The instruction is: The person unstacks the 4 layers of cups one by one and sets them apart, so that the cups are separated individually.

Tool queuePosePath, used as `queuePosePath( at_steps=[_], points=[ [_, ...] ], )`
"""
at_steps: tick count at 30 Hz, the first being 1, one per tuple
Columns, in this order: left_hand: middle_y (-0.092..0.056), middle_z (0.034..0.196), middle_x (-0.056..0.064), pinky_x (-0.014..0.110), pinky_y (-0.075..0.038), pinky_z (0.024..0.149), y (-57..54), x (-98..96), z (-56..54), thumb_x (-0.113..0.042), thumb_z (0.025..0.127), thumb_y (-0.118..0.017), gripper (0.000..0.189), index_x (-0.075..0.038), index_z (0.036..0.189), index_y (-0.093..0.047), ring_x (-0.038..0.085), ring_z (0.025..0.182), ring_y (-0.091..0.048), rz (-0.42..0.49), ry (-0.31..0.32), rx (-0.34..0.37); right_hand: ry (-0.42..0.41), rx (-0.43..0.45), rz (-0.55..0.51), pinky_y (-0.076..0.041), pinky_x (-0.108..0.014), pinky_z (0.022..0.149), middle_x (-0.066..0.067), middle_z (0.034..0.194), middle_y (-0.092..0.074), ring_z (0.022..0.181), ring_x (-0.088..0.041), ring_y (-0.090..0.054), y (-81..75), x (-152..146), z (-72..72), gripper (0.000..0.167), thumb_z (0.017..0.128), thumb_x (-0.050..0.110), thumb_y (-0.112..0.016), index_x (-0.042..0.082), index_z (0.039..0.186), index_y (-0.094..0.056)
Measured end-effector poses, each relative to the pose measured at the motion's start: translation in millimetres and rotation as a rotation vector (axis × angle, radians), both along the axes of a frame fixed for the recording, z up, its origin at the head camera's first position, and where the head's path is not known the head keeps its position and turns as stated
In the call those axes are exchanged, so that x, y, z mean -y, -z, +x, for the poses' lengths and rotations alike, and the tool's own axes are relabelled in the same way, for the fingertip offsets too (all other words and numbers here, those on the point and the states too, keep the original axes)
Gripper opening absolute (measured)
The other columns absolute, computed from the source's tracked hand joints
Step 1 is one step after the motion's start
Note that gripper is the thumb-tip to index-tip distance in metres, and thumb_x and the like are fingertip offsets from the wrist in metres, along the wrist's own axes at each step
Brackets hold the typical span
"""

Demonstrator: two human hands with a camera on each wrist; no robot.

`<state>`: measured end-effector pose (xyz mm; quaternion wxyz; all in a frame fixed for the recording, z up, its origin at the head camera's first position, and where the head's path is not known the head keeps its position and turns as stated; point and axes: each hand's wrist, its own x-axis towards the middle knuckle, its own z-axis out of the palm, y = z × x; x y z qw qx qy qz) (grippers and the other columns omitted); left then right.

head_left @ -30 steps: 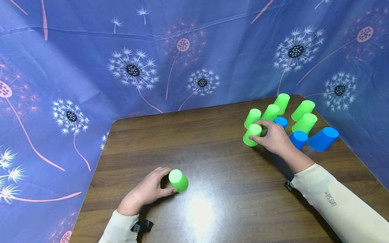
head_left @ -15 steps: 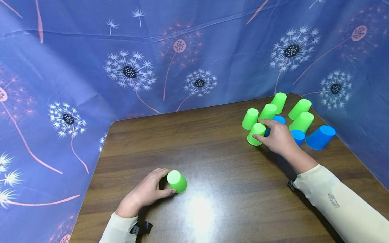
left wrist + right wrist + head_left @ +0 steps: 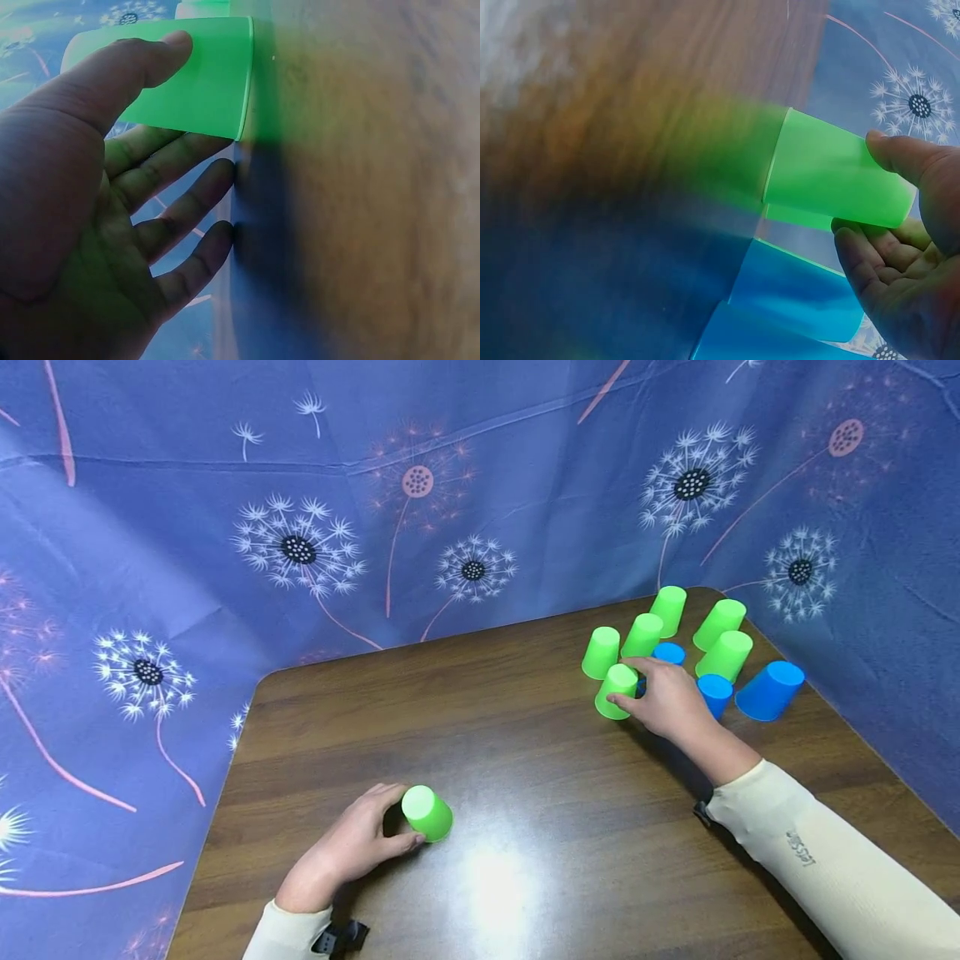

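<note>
Two upside-down green cups on the wooden table (image 3: pixel 525 735) are in the hands. At front left, my left hand (image 3: pixel 352 843) holds one green cup (image 3: pixel 428 815) between thumb and fingers; in the left wrist view the thumb lies along the cup wall (image 3: pixel 210 82) and the lower fingers spread free of it. Over at the back right, my right hand (image 3: pixel 671 702) grips another green cup (image 3: pixel 618 692), thumb on its near side and fingers on its far side. A blue cup (image 3: pixel 795 292) stands right beside this one in the right wrist view.
Several upturned green cups (image 3: pixel 602 653) stand behind and to the right of my right hand. Among them are blue cups, one (image 3: pixel 669 653) partly hidden by the hand, one (image 3: pixel 715 695) by the wrist, one (image 3: pixel 770 692) near the right edge. A blue dandelion-print cloth (image 3: pixel 375 568) hangs behind the table.
My right hand has shifted its green cup slightly to the right, closer to the group. The left hand and its cup stay in place. The head view has turned a little to the right.
</note>
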<state>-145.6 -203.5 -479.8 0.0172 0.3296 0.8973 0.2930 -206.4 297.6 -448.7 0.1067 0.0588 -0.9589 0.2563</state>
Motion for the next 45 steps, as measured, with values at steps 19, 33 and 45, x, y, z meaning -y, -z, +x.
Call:
queuePosePath(
  at_steps=[19,33,45],
  points=[
    [-0.07,0.101,-0.004,0.042,-0.057,0.077,-40.1,-81.9,-54.4,-0.035,0.085,-0.087,0.042,-0.016,0.116,-0.067,0.021,0.096,-0.072,-0.073,-0.079,-0.081,0.043,0.063,-0.014,-0.054,-0.054,0.086,-0.025,0.125,-0.067,0.108,-0.045,-0.066,-4.7,3.2,0.6,0.074,0.086,0.028,-0.089,-0.001,0.145,-0.056],
    [-0.072,0.109,0.001,0.043,-0.056,0.082,-32.0,-187.3,-112.7,-0.043,0.09,-0.082,0.049,-0.013,0.123,-0.064,0.02,0.099,-0.07,-0.129,-0.088,-0.03,0.068,0.059,-0.004,-0.054,-0.049,0.084,-0.017,0.112,-0.072,0.102,-0.038,-0.067,-7.0,2.7,2.7,0.063,0.083,0.03,-0.091,0.003,0.133,-0.065],
    [-0.074,0.108,0.0,0.041,-0.056,0.081,-22.0,-237.5,-130.7,-0.042,0.089,-0.084,0.044,-0.016,0.119,-0.065,0.018,0.098,-0.069,-0.142,-0.072,0.016,0.075,0.033,-0.006,-0.054,-0.049,0.082,-0.017,0.108,-0.073,0.1,-0.038,-0.068,-9.1,2.0,5.3,0.062,0.082,0.031,-0.093,0.004,0.131,-0.067]
  ],
)
